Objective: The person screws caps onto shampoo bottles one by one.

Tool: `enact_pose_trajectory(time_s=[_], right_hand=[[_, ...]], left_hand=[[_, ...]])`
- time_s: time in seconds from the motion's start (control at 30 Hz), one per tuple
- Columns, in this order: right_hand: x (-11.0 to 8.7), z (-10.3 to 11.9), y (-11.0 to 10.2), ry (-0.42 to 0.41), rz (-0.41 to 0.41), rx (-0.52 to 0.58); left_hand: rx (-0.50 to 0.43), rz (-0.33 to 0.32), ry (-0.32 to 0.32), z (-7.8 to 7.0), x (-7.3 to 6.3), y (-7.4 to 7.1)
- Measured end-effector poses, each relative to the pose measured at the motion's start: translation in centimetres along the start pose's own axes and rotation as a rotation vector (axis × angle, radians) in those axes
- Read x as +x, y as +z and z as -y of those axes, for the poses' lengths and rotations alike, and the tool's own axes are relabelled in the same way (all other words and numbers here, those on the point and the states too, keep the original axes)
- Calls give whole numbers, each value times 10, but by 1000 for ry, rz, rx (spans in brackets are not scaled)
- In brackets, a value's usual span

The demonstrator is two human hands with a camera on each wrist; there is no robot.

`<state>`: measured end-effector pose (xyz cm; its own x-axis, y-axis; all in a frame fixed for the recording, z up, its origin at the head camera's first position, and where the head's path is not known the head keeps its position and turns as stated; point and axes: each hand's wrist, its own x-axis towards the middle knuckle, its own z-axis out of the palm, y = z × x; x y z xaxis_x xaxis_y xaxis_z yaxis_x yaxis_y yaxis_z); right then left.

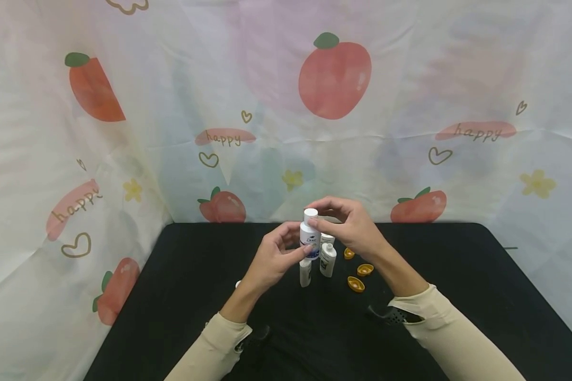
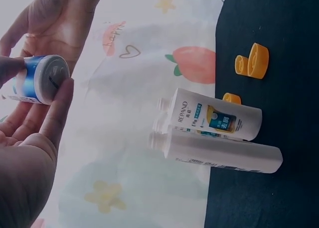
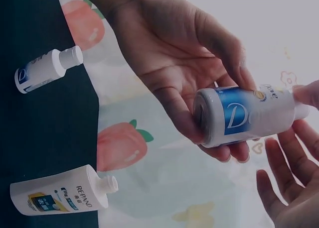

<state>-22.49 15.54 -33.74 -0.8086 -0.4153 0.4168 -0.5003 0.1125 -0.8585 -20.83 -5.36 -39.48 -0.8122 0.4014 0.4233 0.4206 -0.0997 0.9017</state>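
Note:
A white Dove bottle (image 1: 310, 237) with a blue label band is held upright in the air between both hands. My left hand (image 1: 275, 258) grips its body, thumb on the front and fingers behind. Up at the white cap (image 1: 310, 212), my right hand (image 1: 348, 226) pinches with thumb and fingers. Below and behind the Dove bottle stand several white REPAND bottles (image 2: 219, 116), their narrow necks bare. A second Dove bottle (image 3: 45, 71), capped, stands on the table at the left; in the head view my left wrist hides most of it.
Several yellow-orange caps (image 1: 356, 284) lie on the black table (image 1: 438, 286), right of the REPAND bottles and under my right forearm. A printed cloth (image 1: 267, 95) with fruit pictures hangs behind the table and along its left side.

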Motion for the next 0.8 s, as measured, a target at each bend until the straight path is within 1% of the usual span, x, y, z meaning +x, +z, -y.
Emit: enact_pose_trajectory(time_s=[0.33, 0.57, 0.8], right_hand=[[2, -5, 4, -81, -10, 11], [1, -5, 4, -106, -21, -37], [0, -5, 4, -158, -34, -38]], left_hand=[[28, -18, -10, 2, 0, 1], [24, -27, -18, 0, 0, 1], [26, -51, -18, -1, 0, 4]])
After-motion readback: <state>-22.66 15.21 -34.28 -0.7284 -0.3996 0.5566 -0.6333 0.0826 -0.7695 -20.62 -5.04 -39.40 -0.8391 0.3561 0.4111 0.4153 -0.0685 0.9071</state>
